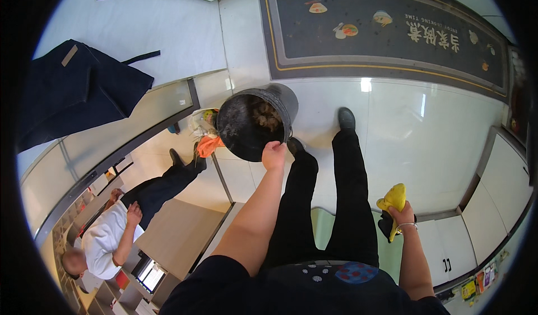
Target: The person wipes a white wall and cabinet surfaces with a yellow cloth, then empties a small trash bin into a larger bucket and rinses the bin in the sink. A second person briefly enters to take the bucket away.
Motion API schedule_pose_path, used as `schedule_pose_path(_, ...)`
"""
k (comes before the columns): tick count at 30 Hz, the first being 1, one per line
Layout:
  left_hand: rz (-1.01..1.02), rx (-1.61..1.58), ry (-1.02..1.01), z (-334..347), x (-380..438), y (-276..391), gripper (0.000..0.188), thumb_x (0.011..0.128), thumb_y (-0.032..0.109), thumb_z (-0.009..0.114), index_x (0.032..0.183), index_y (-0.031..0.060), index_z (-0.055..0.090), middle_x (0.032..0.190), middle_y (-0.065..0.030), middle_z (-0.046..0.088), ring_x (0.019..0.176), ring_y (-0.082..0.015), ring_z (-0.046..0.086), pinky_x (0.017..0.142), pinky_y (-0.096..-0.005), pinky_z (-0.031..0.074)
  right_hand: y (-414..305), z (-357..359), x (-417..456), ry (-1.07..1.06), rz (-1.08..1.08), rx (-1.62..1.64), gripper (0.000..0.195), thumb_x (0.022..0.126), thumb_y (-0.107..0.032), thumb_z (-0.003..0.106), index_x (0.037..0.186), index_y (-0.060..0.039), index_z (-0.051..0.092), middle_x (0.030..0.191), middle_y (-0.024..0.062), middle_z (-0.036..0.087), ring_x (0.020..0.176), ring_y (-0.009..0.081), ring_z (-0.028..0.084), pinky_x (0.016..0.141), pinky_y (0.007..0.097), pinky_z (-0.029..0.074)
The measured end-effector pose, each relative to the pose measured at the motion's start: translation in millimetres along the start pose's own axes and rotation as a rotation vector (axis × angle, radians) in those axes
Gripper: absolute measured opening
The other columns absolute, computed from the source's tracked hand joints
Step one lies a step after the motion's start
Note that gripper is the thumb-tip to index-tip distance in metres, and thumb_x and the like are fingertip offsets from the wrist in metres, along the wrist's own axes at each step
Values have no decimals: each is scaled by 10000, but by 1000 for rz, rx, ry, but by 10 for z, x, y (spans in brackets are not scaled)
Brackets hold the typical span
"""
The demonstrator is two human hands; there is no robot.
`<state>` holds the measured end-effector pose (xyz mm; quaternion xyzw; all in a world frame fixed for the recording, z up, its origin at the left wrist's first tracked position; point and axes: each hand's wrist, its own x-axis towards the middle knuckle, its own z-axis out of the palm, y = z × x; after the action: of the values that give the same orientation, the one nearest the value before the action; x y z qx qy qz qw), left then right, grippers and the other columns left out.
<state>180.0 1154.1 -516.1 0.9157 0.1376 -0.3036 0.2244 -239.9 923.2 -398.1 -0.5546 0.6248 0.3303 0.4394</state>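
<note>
My left hand [274, 156] grips the rim of a black plastic bucket [287, 101], tilted so that its mouth faces me. A brown clump of matter [267, 116], too unclear to name, lies inside it. Out to my right side, my right hand [402, 215] holds a bunched yellow cloth or glove [395, 195]. Something black hangs beside the yellow material, partly hidden by my fingers. Below the bucket's left edge, an orange plastic bag [209, 146] and other bagged items [204, 122] rest near the doorway.
A dark floor mat [336, 50] with food pictures and writing lies ahead on the pale tiles. A dark blue apron [96, 88] lies on a white surface at left. Through a doorway, a person in a white shirt [105, 239] stands. White cabinets [449, 248] line the right.
</note>
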Motion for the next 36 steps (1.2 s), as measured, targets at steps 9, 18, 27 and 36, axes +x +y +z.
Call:
schedule_pose_path(9, -647, -485, -264, 253, -276, 99, 331, 921, 221, 648, 1216, 109, 547, 1140, -52, 648, 1040, -204, 615, 879, -412, 490, -298, -138, 193, -3, -67, 72, 503, 758, -235, 772, 1154, 8, 577, 1056, 144, 678, 986, 257, 663, 867, 370, 520)
schedule_pose_path(18, -1132, -1520, -1, 1211, 425, -426, 465, 1066, 312, 330, 1402, -9, 347, 1398, -172, 477, 1236, -338, 535, 1032, -498, 459, -43, -177, 346, 4, -38, 118, 516, 730, -239, 789, 1144, -10, 584, 1051, 150, 691, 981, 292, 675, 870, 392, 525)
schedule_pose_path(27, -909, -2095, 261, 1688, 849, -797, 251, 998, 113, 429, 1167, 1, 578, 1181, -115, 626, 1082, -269, 622, 898, -419, 550, 138, -110, 411, -51, 21, -39, 532, 696, -228, 801, 1128, -11, 579, 1069, 146, 670, 1006, 298, 657, 885, 397, 517)
schedule_pose_path(36, -1099, -1820, 307, 1054, 313, -561, 171, 933, 159, 514, 1059, 80, 599, 1085, -21, 639, 1045, -207, 621, 862, -399, 503, -262, -218, 352, -68, -125, 18, 521, 736, -258, 797, 1130, -5, 569, 1048, 154, 672, 986, 292, 661, 872, 387, 518)
